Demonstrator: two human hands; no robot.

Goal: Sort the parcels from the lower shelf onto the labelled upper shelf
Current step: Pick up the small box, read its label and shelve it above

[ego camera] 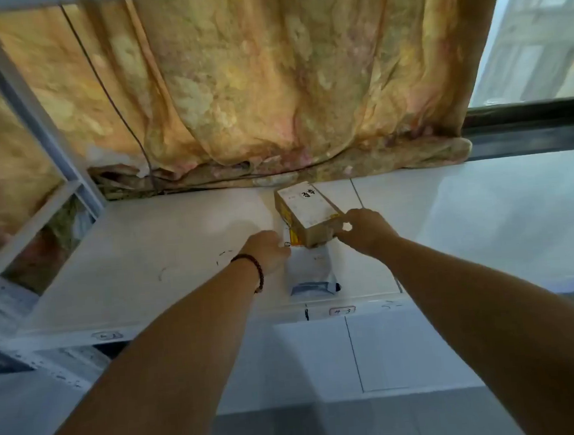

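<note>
Currently right hand (365, 230) pinching cardboard parcel (307, 214) at its 4 o'clock corner on upper shelf (145, 262), left hand (269, 253) curled at its 8 o'clock, grip unclear, white mailer (308, 270) beneath.

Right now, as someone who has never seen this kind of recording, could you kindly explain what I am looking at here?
There is no machine: a person wears one wide-angle camera on the head, looking forward and down along both bare arms. They stand at a white shelf with small labels along its front edge; the writing is too blurred to read. Behind it hangs a yellowish floral curtain, with a window to the right.

On the shelf lies a flat white parcel bag. A cardboard box sits partly on top of it. The right hand grips the box's near corner. The left hand, with a dark bead bracelet on its wrist, is at the box's left edge; its fingertips are hidden.
</note>
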